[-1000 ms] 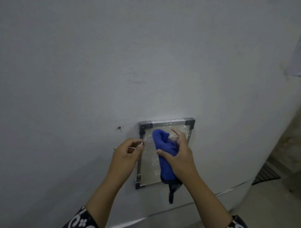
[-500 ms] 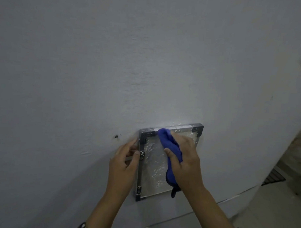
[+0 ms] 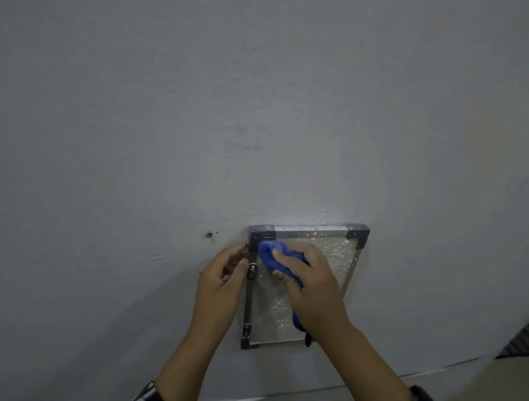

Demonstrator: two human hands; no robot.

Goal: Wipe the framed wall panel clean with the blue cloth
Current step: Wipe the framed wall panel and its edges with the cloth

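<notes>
A small framed panel point(image 3: 342, 257) with a metal frame and dark corner caps hangs low on the grey wall. White specks cover its surface. My right hand point(image 3: 311, 286) grips a bunched blue cloth point(image 3: 269, 253) and presses it against the panel's upper left area; a dark tail of the cloth hangs below my wrist. My left hand point(image 3: 221, 277) holds the frame's left edge, fingertips on the metal strip beside a small bracket.
The grey wall point(image 3: 260, 110) fills most of the view. A small screw hole point(image 3: 208, 235) sits left of the panel. A floor line runs along the bottom right, with a dark grate point(image 3: 522, 344) at the right edge.
The cloth and my right hand slid up and left to the panel's top left corner area. My left hand moved onto the frame's left edge. The view shifted closer.
</notes>
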